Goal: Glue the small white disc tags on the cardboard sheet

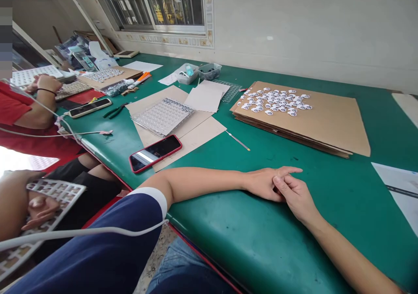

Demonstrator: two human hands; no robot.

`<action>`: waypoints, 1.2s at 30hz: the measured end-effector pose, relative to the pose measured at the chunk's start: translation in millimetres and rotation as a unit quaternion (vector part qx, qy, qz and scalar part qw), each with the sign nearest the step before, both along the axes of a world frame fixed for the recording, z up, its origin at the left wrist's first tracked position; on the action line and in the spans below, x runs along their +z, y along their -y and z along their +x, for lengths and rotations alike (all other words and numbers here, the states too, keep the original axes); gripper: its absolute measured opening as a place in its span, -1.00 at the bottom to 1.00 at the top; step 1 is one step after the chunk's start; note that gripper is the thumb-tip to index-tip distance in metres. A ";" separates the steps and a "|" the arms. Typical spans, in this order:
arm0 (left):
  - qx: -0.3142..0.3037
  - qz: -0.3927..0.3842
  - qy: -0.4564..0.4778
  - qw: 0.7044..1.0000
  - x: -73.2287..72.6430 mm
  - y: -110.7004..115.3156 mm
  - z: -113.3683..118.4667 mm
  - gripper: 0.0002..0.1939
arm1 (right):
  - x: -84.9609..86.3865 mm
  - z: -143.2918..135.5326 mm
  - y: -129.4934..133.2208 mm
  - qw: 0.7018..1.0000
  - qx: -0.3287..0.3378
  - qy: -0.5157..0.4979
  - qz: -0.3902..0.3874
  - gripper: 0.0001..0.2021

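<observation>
My left hand (264, 183) rests over the green tabletop, its forearm lying along the table. One of its fingers points out to the right; the others are partly hidden by my right hand. My right hand (298, 194) meets it from the right, thumb laid across the left fingers and its own fingers bent around them. I see no object in either hand. Behind them lies a stack of brown cardboard sheets (333, 119) with many small white printed pieces (277, 100) scattered on top. A thin pen-like stick (238, 140) is on the table beyond my left wrist.
A red-edged phone (156, 153) lies near my left elbow. Past it are a clear dimpled tray (163, 116), paper sheets (205, 96), green-handled pliers (115, 111) and plastic tubs (209, 71). Co-workers sit at left, one holding a white grid (70, 191). A white cable (98, 231) crosses my sleeve.
</observation>
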State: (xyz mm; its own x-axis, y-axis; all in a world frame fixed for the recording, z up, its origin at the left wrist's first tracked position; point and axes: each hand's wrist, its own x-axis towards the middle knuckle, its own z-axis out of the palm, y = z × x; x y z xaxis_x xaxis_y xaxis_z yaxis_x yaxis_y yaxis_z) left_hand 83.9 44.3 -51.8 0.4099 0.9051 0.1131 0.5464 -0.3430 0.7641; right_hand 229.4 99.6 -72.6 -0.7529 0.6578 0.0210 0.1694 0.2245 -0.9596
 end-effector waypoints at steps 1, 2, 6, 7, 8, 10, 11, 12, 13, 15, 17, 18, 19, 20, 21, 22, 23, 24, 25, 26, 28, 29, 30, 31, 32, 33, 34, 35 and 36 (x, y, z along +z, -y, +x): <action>0.002 -0.001 -0.002 1.000 0.4 -0.3 0.0 -0.14 | 1.2 -0.4 0.3 1.000 -0.005 0.005 0.014 -0.49; 0.005 0.003 -0.003 1.000 0.6 -0.7 0.0 -0.14 | 2.0 -0.7 0.4 1.000 -0.009 0.008 0.027 -0.47; 0.011 0.001 0.009 1.000 -1.7 -2.9 -0.2 -0.13 | 3.6 -0.7 0.3 0.999 -0.015 0.014 0.048 -0.44; 0.011 -0.008 0.014 1.000 -2.5 -3.5 -0.4 -0.13 | 4.0 -0.6 0.5 0.999 -0.013 0.018 0.044 -0.44; 0.011 -0.017 0.016 1.000 -3.2 -4.0 -0.6 -0.13 | 4.4 -0.4 0.8 0.999 -0.010 0.020 0.038 -0.44; 0.012 -0.027 0.021 0.999 -3.9 -4.8 -1.2 -0.14 | 5.0 -0.5 1.6 0.999 -0.009 0.023 0.031 -0.44; 0.011 -0.027 0.021 0.999 -4.0 -5.0 -1.5 -0.15 | 5.1 -0.6 1.9 0.999 -0.010 0.022 0.032 -0.44; 0.010 -0.026 0.021 0.999 -4.0 -5.2 -1.9 -0.16 | 5.2 -0.8 2.1 0.999 -0.010 0.022 0.035 -0.44; 0.011 -0.022 0.021 0.999 -4.0 -5.3 -2.1 -0.17 | 5.2 -1.0 2.3 0.999 -0.010 0.022 0.039 -0.45; 0.009 -0.014 0.025 1.000 -4.1 -5.1 -2.4 -0.19 | 5.3 -1.1 2.6 0.999 -0.010 0.024 0.048 -0.46; 0.009 -0.002 0.032 0.999 -4.6 -4.6 -2.2 -0.23 | 5.9 -0.8 3.0 0.998 -0.009 0.025 0.065 -0.47; 0.009 0.003 0.035 0.999 -4.9 -4.3 -1.8 -0.24 | 6.2 -0.5 3.2 0.997 -0.008 0.021 0.079 -0.47; 0.010 0.006 0.036 0.999 -5.2 -4.1 -1.3 -0.25 | 6.6 -0.3 3.4 0.995 -0.008 0.016 0.095 -0.47; 0.013 0.006 0.036 0.999 -5.4 -3.9 -0.8 -0.27 | 6.8 -0.1 3.6 0.994 -0.009 0.009 0.111 -0.47; 0.016 0.005 0.036 0.999 -5.6 -3.7 -0.2 -0.27 | 6.9 0.0 3.7 0.992 -0.012 0.001 0.128 -0.47; 0.018 0.003 0.037 0.999 -5.7 -3.6 0.3 -0.28 | 6.7 0.1 3.7 0.990 -0.014 -0.006 0.143 -0.48; 0.021 0.000 0.037 0.999 -5.7 -3.5 0.7 -0.28 | 6.4 0.0 3.6 0.988 -0.015 -0.012 0.156 -0.49; 0.023 -0.001 0.038 0.999 -5.8 -3.4 1.0 -0.28 | 5.9 -0.1 3.5 0.986 -0.016 -0.015 0.166 -0.49; 0.025 -0.001 0.037 0.999 -6.0 -3.4 1.0 -0.29 | 5.4 -0.2 3.3 0.984 -0.016 -0.017 0.174 -0.50; 0.027 -0.002 0.033 0.999 -6.4 -3.4 1.0 -0.29 | 5.0 -0.4 3.1 0.983 -0.015 -0.017 0.180 -0.51; 0.030 -0.002 0.024 0.999 -7.6 -3.3 0.7 -0.27 | 4.7 -0.5 2.7 0.982 -0.012 -0.013 0.186 -0.51; 0.030 0.002 0.022 0.999 -8.5 -3.3 0.5 -0.25 | 4.8 -0.6 2.5 0.983 -0.012 -0.011 0.184 -0.52; 0.030 0.007 0.022 0.999 -9.5 -3.3 0.4 -0.22 | 5.0 -0.6 2.5 0.984 -0.010 -0.010 0.179 -0.52; 0.027 0.012 0.024 0.999 -10.3 -3.1 0.5 -0.19 | 5.2 -0.7 2.5 0.985 -0.008 -0.009 0.170 -0.51; 0.022 0.019 0.028 0.999 -10.8 -2.8 0.7 -0.16 | 5.4 -0.8 2.5 0.988 -0.005 -0.009 0.157 -0.50; 0.014 0.029 0.030 0.999 -11.0 -2.4 1.0 -0.13 | 5.4 -1.0 2.5 0.990 -0.002 -0.008 0.141 -0.48; 0.009 0.044 0.024 0.999 -10.7 -1.6 1.4 -0.10 | 5.2 -1.2 2.6 0.992 0.003 -0.004 0.123 -0.46; 0.003 0.063 0.010 0.998 -9.9 -0.7 2.0 -0.09 | 4.9 -1.3 2.8 0.994 0.006 0.003 0.107 -0.44; -0.001 0.086 -0.010 0.996 -8.7 0.5 2.7 -0.09 | 4.6 -1.5 3.1 0.996 0.007 0.011 0.092 -0.41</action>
